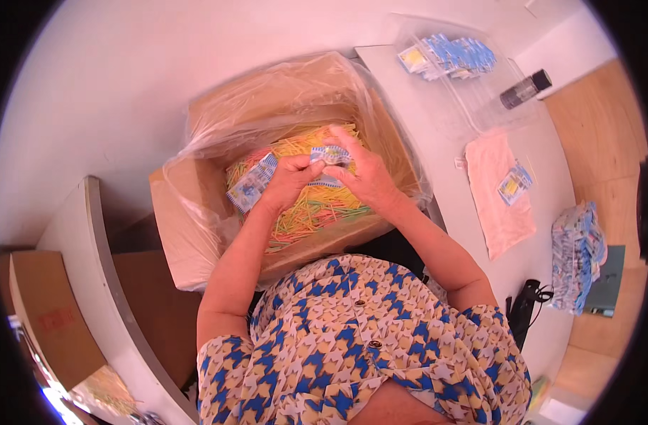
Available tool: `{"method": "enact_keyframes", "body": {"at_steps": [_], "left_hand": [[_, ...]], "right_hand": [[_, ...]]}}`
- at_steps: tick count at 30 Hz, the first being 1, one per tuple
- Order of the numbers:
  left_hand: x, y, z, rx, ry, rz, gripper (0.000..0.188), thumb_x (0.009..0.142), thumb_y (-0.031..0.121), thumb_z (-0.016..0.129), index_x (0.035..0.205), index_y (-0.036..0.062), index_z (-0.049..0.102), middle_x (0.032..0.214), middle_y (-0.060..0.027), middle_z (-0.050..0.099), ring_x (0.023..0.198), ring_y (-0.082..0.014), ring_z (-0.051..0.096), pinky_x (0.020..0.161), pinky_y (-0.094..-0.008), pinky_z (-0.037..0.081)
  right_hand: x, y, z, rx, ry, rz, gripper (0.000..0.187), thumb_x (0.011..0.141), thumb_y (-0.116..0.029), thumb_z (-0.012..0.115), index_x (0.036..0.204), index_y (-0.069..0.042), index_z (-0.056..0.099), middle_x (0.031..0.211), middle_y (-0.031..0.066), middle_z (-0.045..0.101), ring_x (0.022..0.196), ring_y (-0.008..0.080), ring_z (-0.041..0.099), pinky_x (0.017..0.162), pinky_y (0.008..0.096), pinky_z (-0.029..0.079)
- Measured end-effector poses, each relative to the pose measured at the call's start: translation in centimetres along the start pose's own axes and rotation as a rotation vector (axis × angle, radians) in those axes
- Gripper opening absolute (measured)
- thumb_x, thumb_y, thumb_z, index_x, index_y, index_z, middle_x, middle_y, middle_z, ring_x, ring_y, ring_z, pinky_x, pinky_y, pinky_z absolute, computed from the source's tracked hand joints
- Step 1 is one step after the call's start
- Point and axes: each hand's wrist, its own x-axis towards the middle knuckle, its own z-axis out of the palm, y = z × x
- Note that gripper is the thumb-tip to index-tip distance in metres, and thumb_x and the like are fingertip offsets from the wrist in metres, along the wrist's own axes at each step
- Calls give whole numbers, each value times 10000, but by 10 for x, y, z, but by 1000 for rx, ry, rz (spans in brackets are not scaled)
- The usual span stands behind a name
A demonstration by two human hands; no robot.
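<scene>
Small blue-and-white packet (329,154) – one, in hand, above the middle of the open carton. Left hand (294,178): thumb and forefinger pinched together on the packet's near edge. Right hand (366,177): thumb at the packet, forefinger stretched past it; the other fingers are hidden, so whether this grip is clamped cannot be told.

Cardboard carton (174,230), lined with clear plastic sheeting (196,150) that folds over the rim. Contents: thin sticks (317,212), loose, in yellow, pink and green.

Further blue-and-white packets (250,185), beside the left wrist; whether held or lying on the sticks is unclear.

White tabletop (444,120), to the right: clear plastic bin (457,95) with a heap of packets (465,55); black-capped bottle (526,89) at the bin; pink cloth (492,221) bearing a single packet (514,184).

Risks, as judged: a slack pinch could drop the packet among the sticks – hard to spot there; a sleeve snagging the loose sheeting could drag it inward.
</scene>
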Motion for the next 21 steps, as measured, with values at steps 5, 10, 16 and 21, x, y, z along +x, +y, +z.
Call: {"method": "enact_keyframes", "body": {"at_steps": [5,10,16,21], "left_hand": [[0,3,-12,314,24,-87,187,893,146,595,964,-11,667,810,48,598,714,-54,507,639,-230,416],[-6,8,-13,294,130,-7,227,818,78,630,1010,-44,643,769,-71,657,717,-148,622,659,-280,488],[-9,-13,-95,1415,224,-213,563,610,137,789,1135,157,587,869,-94,654,839,-269,644,766,-360,520],[0,6,-72,1606,280,-366,1005,455,298,888,1331,256,397,1152,-102,596,1092,-309,560,871,-434,487]], "right_hand": [[-8,10,5,-269,261,-305,250,797,-71,651,1037,-10,613,924,172,641,870,322,625,750,370,508],[-41,-25,-106,19,528,-75,218,804,5,617,1018,-19,650,975,110,656,849,189,637,715,278,512],[-134,105,-267,-393,1125,182,336,724,28,637,1057,-14,651,948,50,645,852,128,598,774,274,501],[-230,195,-322,-1209,834,445,521,674,-231,744,1118,1,601,1102,201,622,1050,339,574,930,421,422]]}}
